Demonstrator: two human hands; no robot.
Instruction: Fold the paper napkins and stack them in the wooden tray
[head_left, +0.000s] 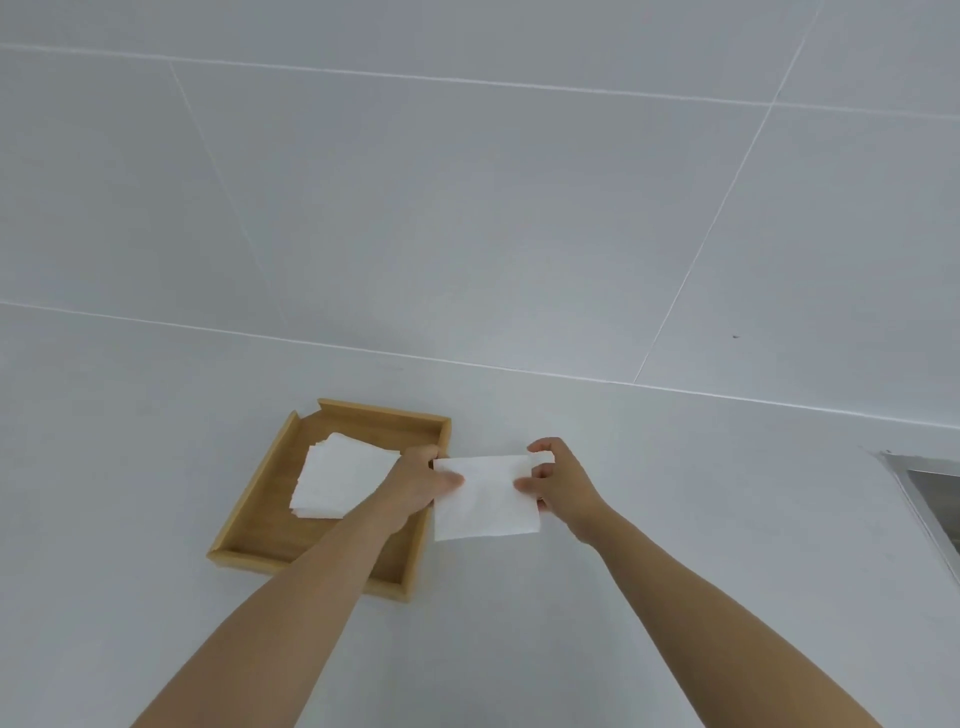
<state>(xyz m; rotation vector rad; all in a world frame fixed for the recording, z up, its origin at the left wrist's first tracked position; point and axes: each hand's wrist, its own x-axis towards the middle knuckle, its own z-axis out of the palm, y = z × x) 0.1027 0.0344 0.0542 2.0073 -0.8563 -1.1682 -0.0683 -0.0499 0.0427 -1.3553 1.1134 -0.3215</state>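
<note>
A white paper napkin (485, 499) hangs just above the white counter, right of the wooden tray (260, 519). My left hand (421, 480) pinches its left edge and my right hand (558, 483) pinches its right edge, thumbs on top. My left forearm crosses the tray's right side. Inside the tray lies a stack of folded white napkins (337, 475), in its far half.
A white tiled wall (467, 208) rises behind the counter. At the right edge, a metal sink rim (930, 493) is partly in view.
</note>
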